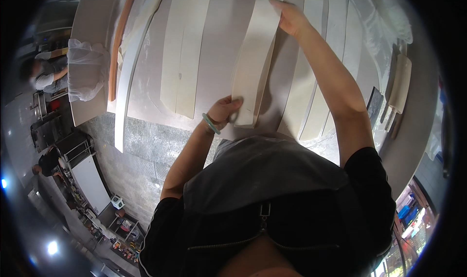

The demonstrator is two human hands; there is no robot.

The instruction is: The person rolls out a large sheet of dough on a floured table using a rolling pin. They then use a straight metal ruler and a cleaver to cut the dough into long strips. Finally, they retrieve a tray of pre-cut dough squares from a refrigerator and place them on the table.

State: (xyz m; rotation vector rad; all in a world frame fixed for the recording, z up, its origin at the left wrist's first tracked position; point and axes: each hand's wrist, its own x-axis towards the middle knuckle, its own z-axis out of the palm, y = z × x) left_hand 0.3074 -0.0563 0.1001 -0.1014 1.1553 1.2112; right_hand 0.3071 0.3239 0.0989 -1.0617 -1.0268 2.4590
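A long pale strip of rolled dough (257, 54) runs away from me across the work table (224, 32), with another layer showing under its right side. My left hand (223, 111) pinches the left edge of this strip near its close end; a pale green bangle circles that wrist. Farther up, my right hand (290, 16) grips the right edge, its index finger stretched over the surface. Between my hands the strip curves, and its right side casts a shadow. A flat dough strip (182, 51) lies to the left. More dough strips (310, 94) lie under my right forearm.
A long white straight bar (127, 80) overhangs the table's near edge at left, beside a wooden rod (118, 47). A rolling pin (400, 84) lies at right. White flour (394, 14) and clear plastic are at far right. Two people (47, 73) (49, 162) stand beyond the left side.
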